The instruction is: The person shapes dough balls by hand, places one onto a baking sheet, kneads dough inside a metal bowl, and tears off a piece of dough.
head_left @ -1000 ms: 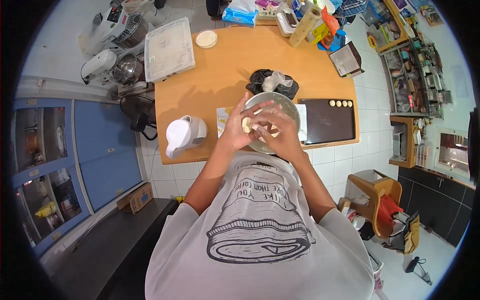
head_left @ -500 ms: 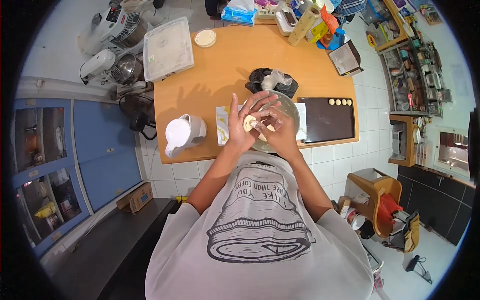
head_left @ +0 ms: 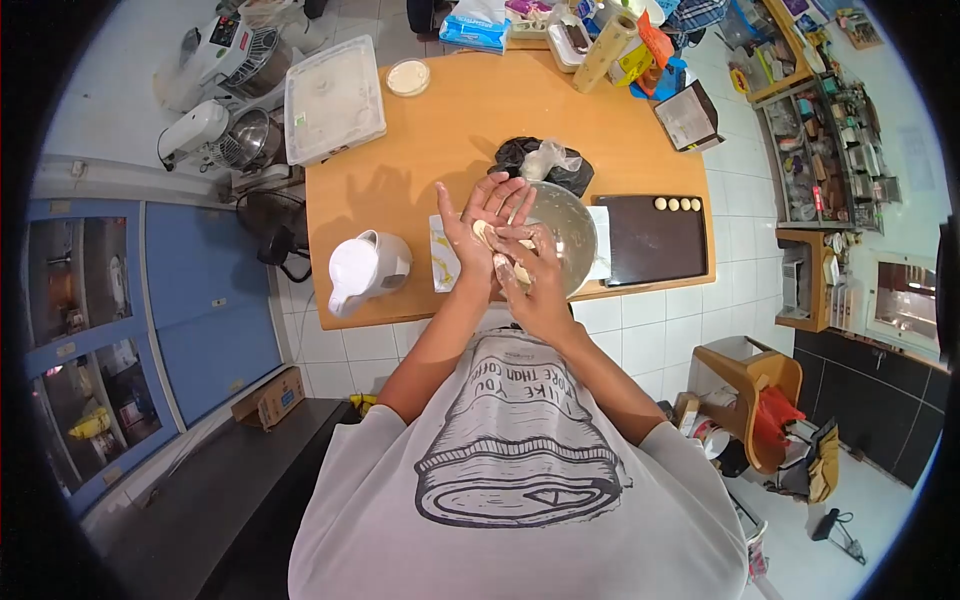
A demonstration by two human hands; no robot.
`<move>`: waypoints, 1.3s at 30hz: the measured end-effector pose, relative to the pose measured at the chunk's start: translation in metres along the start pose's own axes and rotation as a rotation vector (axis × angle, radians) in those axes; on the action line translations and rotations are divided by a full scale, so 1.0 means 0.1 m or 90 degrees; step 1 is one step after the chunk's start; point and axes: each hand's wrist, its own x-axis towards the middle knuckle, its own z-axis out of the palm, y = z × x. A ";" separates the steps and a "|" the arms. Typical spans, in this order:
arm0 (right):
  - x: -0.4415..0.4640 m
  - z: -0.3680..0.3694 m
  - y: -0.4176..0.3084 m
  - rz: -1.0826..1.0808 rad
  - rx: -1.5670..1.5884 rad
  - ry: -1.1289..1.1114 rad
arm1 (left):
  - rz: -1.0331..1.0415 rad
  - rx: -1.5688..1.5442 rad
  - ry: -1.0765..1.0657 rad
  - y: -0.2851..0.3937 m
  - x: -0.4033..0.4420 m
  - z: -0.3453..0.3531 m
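My left hand (head_left: 470,243) is turned palm up over the near edge of the table, fingers spread, with a small flattened piece of pale dough (head_left: 481,232) on the palm. The fingers of my right hand (head_left: 540,285) are bent against this dough from the right. Both hands are dusted or smeared with white. Below them a metal bowl (head_left: 573,235) is partly covered by my right hand, and some more dough in it shows between the fingers. Right of the bowl lies a dark baking tray (head_left: 655,245) with several small dough balls (head_left: 678,204) along its far edge.
A white jug (head_left: 368,268) stands at left on the wooden table (head_left: 450,120). Behind the bowl sits a black plastic bag (head_left: 575,172). Farther back are a lidded plastic box (head_left: 335,100), a round tub (head_left: 408,78) and an open dark box (head_left: 688,117).
Both hands have shifted slightly left, uncovering more of the bowl. My right fingers have moved from pinching at the dough to lying across my left palm.
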 end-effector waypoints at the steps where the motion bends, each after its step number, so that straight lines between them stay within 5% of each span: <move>1: 0.00 -0.01 0.04 -0.025 -0.023 -0.009 | -0.011 0.010 -0.010 0.01 0.00 -0.02; 5: 0.14 -0.26 0.22 0.085 0.066 -0.148 | -0.189 0.087 -0.021 0.14 -0.06 0.13; 8: 0.31 -0.37 0.11 0.128 0.097 -0.059 | -0.355 0.121 -0.127 0.15 0.06 -0.07; 12: 0.35 -0.44 0.20 0.062 0.037 -0.138 | -0.400 0.044 -0.109 0.18 0.01 -0.06; 18: 0.18 -0.24 0.33 0.266 0.336 -0.068 | -0.242 -0.021 -0.202 0.16 -0.09 -0.02; 33: 0.08 0.02 -0.04 0.008 0.001 0.059 | 0.019 0.028 0.032 -0.04 -0.02 -0.02; 39: 0.00 0.04 -0.02 0.014 -0.002 0.010 | -0.038 -0.009 0.018 0.05 0.00 -0.04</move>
